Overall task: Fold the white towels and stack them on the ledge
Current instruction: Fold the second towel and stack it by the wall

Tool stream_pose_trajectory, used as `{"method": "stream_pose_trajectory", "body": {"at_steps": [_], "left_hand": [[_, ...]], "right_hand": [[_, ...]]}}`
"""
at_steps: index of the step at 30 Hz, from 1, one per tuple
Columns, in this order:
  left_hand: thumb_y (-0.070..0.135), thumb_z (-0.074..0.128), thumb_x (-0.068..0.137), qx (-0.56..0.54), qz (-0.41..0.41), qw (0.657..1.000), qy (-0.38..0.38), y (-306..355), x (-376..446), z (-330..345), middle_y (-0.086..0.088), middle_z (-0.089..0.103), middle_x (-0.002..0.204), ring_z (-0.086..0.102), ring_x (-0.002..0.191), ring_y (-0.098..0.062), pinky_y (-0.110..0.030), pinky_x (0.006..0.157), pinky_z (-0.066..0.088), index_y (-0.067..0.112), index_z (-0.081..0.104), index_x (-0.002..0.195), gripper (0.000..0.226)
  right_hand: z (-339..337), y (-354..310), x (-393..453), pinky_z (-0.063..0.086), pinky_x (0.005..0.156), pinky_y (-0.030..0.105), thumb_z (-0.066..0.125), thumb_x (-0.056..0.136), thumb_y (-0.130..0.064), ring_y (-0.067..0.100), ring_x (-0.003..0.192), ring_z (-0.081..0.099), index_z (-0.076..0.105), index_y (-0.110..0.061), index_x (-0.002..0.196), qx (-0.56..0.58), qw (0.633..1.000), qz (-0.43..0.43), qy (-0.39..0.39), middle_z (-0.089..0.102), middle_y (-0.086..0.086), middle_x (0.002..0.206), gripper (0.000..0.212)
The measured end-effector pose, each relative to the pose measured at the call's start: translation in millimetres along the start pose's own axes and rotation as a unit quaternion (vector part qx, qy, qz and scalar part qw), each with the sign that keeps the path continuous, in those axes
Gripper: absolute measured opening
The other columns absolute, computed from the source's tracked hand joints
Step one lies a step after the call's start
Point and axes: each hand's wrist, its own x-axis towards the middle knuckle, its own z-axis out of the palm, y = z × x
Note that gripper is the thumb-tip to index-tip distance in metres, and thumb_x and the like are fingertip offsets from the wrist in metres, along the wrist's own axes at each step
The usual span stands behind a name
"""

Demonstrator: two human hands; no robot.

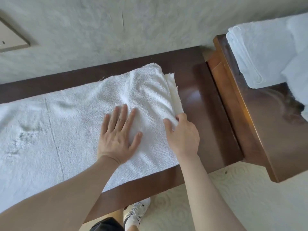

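A long white towel lies spread along the dark wooden ledge, its right end doubled over into layers. My left hand rests flat on that folded end, fingers spread, pressing it down. My right hand pinches the towel's right edge between thumb and fingers, near the front corner of the fold. A stack of folded white towels sits on the higher wooden shelf at the right.
A pale textured wall runs behind the ledge, with a framed panel at the upper left. Below are patterned pale flooring and my shoe. More white fabric shows at the far right edge.
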Motion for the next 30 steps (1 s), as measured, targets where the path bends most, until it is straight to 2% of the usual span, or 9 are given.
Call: {"method": "stream_pose_trajectory", "body": {"at_steps": [3, 5, 9, 14, 18, 21, 25, 28, 30], "left_hand": [[0.065, 0.016, 0.100, -0.009, 0.005, 1.000, -0.003, 0, 0, -1, -0.001, 0.006, 0.171, 0.001, 0.158, -0.021, -0.049, 0.126, 0.006, 0.032, 0.000, 0.163, 0.073], [0.065, 0.014, 0.100, -0.016, 0.010, 1.000, -0.009, 0, -1, -4, -0.001, 0.005, 0.171, 0.000, 0.158, -0.021, -0.048, 0.126, 0.004, 0.032, 0.000, 0.163, 0.072], [0.061, 0.019, 0.102, -0.060, 0.031, 0.997, -0.021, -2, -5, -13, 0.002, 0.001, 0.171, -0.002, 0.158, -0.018, -0.049, 0.127, 0.006, 0.033, 0.004, 0.163, 0.068], [0.056, 0.020, 0.105, -0.099, 0.046, 0.994, -0.011, 5, -2, -23, 0.000, 0.004, 0.171, 0.000, 0.158, -0.017, -0.041, 0.127, 0.001, 0.029, 0.015, 0.163, 0.063], [0.053, 0.019, 0.107, -0.120, 0.036, 0.992, -0.012, 20, 35, -32, 0.000, 0.004, 0.171, -0.005, 0.157, -0.016, -0.039, 0.128, -0.003, 0.028, 0.018, 0.162, 0.060], [0.044, 0.028, 0.109, -0.157, -0.005, 0.988, 0.012, 29, 73, -40, -0.004, 0.020, 0.168, 0.009, 0.157, -0.021, -0.041, 0.128, 0.006, 0.022, 0.033, 0.158, 0.054], [0.049, 0.036, 0.106, -0.182, -0.074, 0.979, -0.051, 46, 137, -47, -0.005, 0.033, 0.163, 0.024, 0.152, -0.026, -0.039, 0.125, 0.014, 0.020, 0.035, 0.156, 0.058], [0.059, 0.047, 0.099, -0.131, -0.121, 0.980, -0.090, 55, 180, -53, -0.007, 0.056, 0.138, 0.046, 0.130, -0.028, -0.038, 0.112, 0.032, 0.025, 0.056, 0.140, 0.054], [0.051, 0.060, 0.095, -0.162, -0.109, 0.976, -0.096, 59, 194, -60, 0.000, 0.063, 0.117, 0.057, 0.110, -0.018, -0.031, 0.095, 0.046, 0.029, 0.068, 0.118, 0.033]], "right_hand": [[-15, 12, -4, 0.035, 0.065, 0.036, 0.041, 0.097, -0.065, 0.035, 0.081, 0.067, 0.056, -0.017, 0.108, -0.014, 0.999, 0.034, -0.029, 0.071, 0.006, 0.082, 0.051], [-25, 20, -9, 0.035, 0.061, 0.035, 0.041, 0.095, -0.069, 0.035, 0.078, 0.064, 0.057, -0.016, 0.092, -0.005, 0.998, 0.037, -0.045, 0.068, 0.007, 0.077, 0.056], [-46, 34, -20, 0.029, 0.049, 0.029, 0.055, 0.092, -0.061, 0.016, 0.053, 0.046, 0.035, -0.021, 0.062, 0.097, 0.994, 0.001, -0.049, 0.043, -0.003, 0.052, 0.055], [-47, 50, -41, 0.035, 0.049, 0.013, 0.064, 0.092, -0.047, 0.006, 0.054, 0.046, 0.032, -0.031, 0.059, 0.200, 0.977, 0.018, -0.066, 0.049, -0.016, 0.057, 0.049], [-38, 60, -40, 0.034, 0.056, 0.020, 0.062, 0.093, -0.046, 0.009, 0.071, 0.048, 0.040, -0.031, 0.063, 0.151, 0.986, 0.025, -0.067, 0.046, -0.009, 0.061, 0.040], [-33, 50, -22, 0.034, 0.059, 0.021, 0.053, 0.094, -0.052, 0.007, 0.075, 0.051, 0.049, -0.027, 0.073, 0.167, 0.981, 0.028, -0.093, 0.052, -0.013, 0.068, 0.032], [-24, 32, 5, 0.027, 0.052, 0.028, 0.045, 0.099, -0.055, 0.008, 0.051, 0.044, 0.031, -0.031, 0.069, 0.182, 0.972, 0.035, -0.145, 0.040, -0.009, 0.055, 0.041], [-22, 34, 18, 0.024, 0.049, 0.028, 0.044, 0.100, -0.053, 0.009, 0.047, 0.041, 0.028, -0.035, 0.069, 0.177, 0.973, 0.010, -0.147, 0.036, -0.007, 0.051, 0.039], [-21, 46, 21, 0.026, 0.048, 0.023, 0.046, 0.101, -0.049, 0.007, 0.049, 0.045, 0.041, -0.039, 0.078, 0.190, 0.968, -0.014, -0.163, 0.040, -0.009, 0.051, 0.025]]}}
